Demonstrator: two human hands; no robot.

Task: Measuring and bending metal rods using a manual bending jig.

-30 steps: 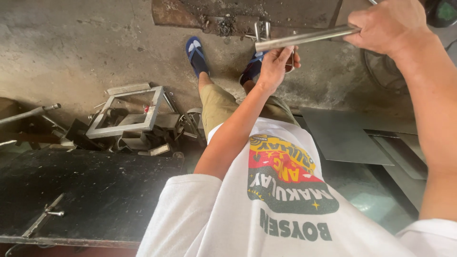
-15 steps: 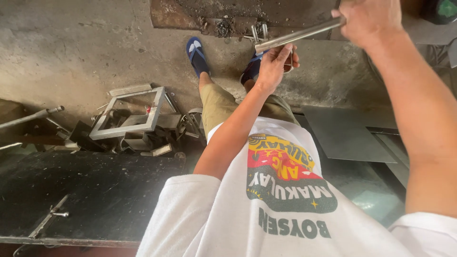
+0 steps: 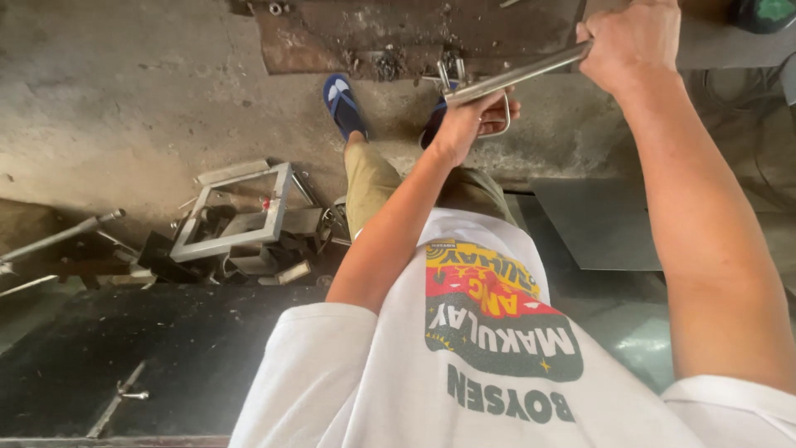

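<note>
The right hand (image 3: 632, 43) is closing in a full fist around the upper end of a smooth, round steel tube (image 3: 514, 77), which is slanting across the top of the view above the concrete floor (image 3: 124, 91). The left hand (image 3: 468, 123) is curling around the tube's lower end, fingers also touching a bent wire loop (image 3: 500, 124). Below, a square metal frame (image 3: 236, 216) is lying among scrap, beside a blue sandal (image 3: 342, 101) and a rusty plate (image 3: 414, 33)
</note>
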